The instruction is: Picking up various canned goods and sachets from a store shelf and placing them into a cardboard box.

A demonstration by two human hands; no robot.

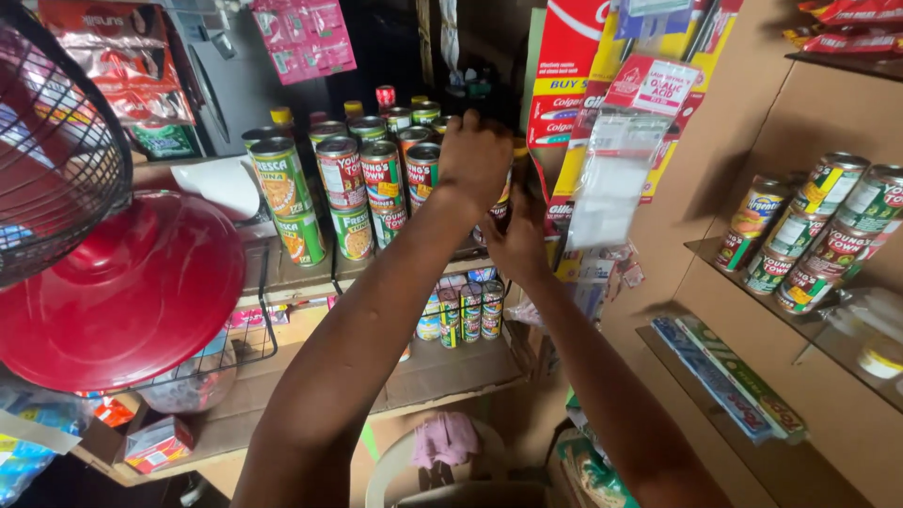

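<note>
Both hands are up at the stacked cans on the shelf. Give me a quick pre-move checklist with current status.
1. Left hand on the cans: ok, it rests on top of the stacked cans.
2. Right hand placed: ok, it is at the stack's right side, below the left hand.
3. What the fingers grip: cannot tell, the hands hide it.
4. Stack upright: ok, the visible cans stand straight in two tiers.
5. Room at the right: not ok, hanging packets crowd the right hand.
6. Shelf edge margin: cannot tell.
</note>
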